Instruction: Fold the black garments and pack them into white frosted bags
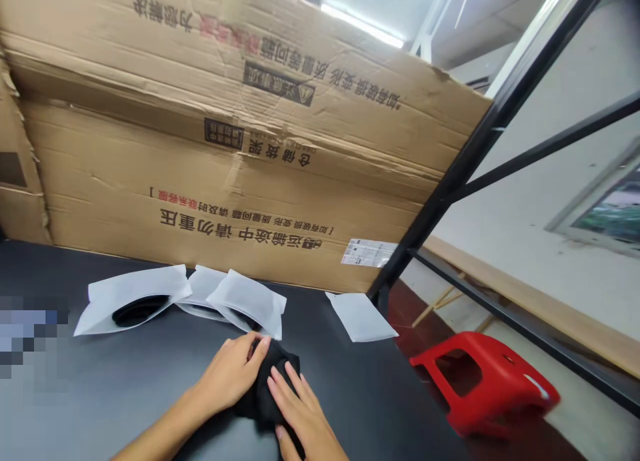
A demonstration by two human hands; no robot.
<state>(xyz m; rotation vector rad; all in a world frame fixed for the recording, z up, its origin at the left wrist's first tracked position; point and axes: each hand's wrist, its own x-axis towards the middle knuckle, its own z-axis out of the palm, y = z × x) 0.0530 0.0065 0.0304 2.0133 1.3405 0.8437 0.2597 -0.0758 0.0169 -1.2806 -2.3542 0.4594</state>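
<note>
A folded bundle of black cloth (265, 391) rests on the dark table in front of me; its exact kind is unclear. My left hand (233, 374) is closed on its left upper edge, thumb and fingers curled together. Across its right side lies my right hand (303, 411), fingers stretched out flat on top and thumb lower down. Just beyond the bundle sits a white pouch (253, 301), its near edge close to my left fingertips. Another white pouch (135, 287) at the left has black material showing in its opening, and a third pouch (203, 287) lies between them.
A flat white pouch (363, 317) lies toward the right table edge. Large cardboard (225, 181) with upside-down printing stands along the back. A black metal frame (450, 187) rises at the right, and a red plastic stool (495, 381) stands on the floor beyond.
</note>
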